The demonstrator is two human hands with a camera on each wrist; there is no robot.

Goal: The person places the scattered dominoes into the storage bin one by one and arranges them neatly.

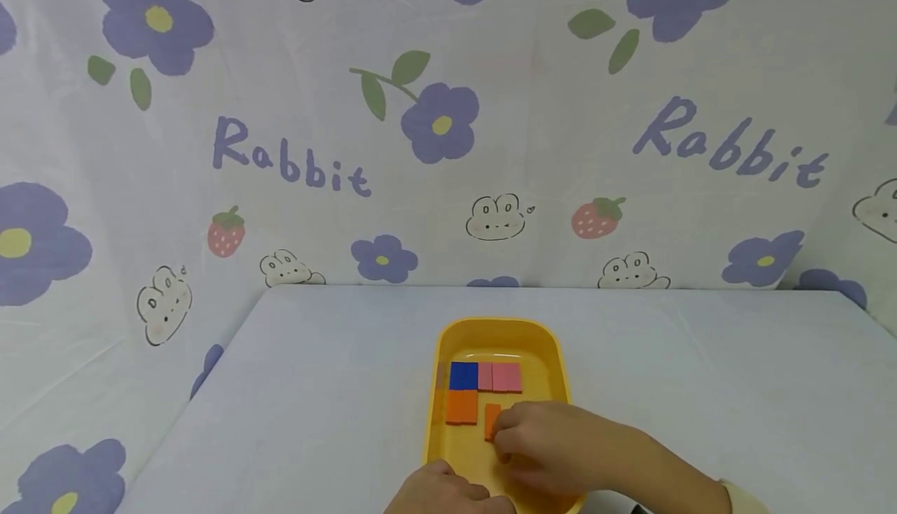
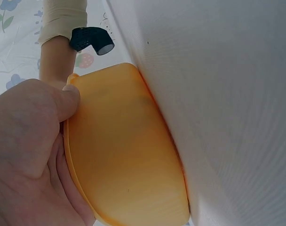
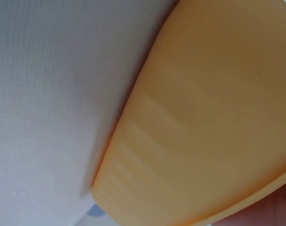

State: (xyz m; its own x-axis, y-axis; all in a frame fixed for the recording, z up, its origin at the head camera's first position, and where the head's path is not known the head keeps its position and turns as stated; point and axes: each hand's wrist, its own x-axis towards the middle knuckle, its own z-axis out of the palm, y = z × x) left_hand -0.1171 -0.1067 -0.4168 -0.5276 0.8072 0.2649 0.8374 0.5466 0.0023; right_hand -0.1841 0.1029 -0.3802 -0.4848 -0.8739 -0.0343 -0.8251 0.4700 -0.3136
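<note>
A yellow plastic tray [image 1: 433, 413] stands on the white table, with flat coloured tiles inside. My left hand [image 1: 448, 492] grips its near rim; in the left wrist view the thumb [image 2: 70, 101] bends over the rim beside the tray's outer wall [image 2: 124, 150]. Over the right side of the tray, my right hand [image 1: 543, 444] reaches in with curled fingers around the right edge of an orange tile [image 1: 492, 419]. The fingers cover part of that tile. Left of it lie orange tiles [image 1: 461, 407], with blue tiles [image 1: 463, 375] above them and pink tiles [image 1: 506, 378] beside the blue.
The white tabletop [image 1: 315, 397] extends to both sides of the tray. Behind it hangs a pale cloth [image 1: 532, 132] printed with flowers and rabbits. The right wrist view shows mainly the tray's outer wall [image 3: 194, 117] close up.
</note>
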